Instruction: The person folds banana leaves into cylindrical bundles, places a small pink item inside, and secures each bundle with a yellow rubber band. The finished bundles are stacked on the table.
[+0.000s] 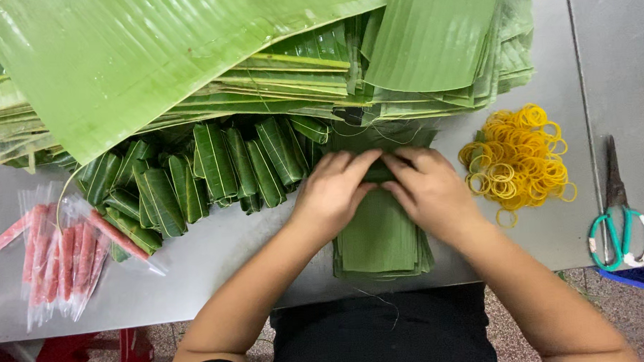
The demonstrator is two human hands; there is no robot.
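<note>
My left hand and my right hand meet fingertip to fingertip over a small dark green leaf roll, both pressing on it. The roll lies on top of a stack of cut banana leaf pieces at the table's front edge. Most of the roll is hidden under my fingers.
Several finished leaf-wrapped rolls lie to the left. Pink sticks in clear plastic wraps sit at the far left. A pile of yellow rubber bands and teal-handled scissors lie to the right. Large banana leaves cover the back of the metal table.
</note>
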